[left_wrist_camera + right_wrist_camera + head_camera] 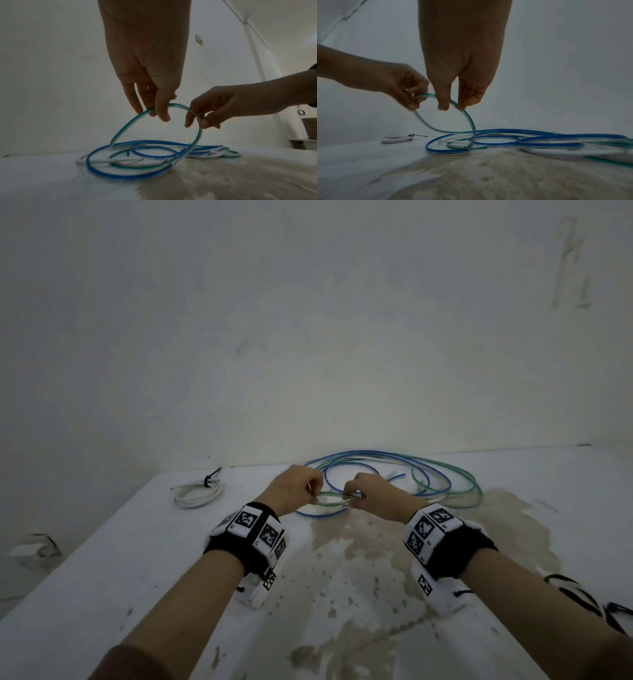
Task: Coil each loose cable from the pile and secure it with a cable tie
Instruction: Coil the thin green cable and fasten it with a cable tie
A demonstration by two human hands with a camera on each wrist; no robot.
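Note:
A green cable rises from the pile in an arched loop. My left hand pinches the loop's top on one side. My right hand pinches it a short way along; thumb and fingers close on the cable. Under and behind the hands, a blue cable and a white cable lie tangled with the rest of the green one on the white table.
A coiled white cable bound with a black tie lies at the table's back left. Black cable ties lie beside my right forearm. A brown worn patch marks the tabletop. A wall stands just behind the pile.

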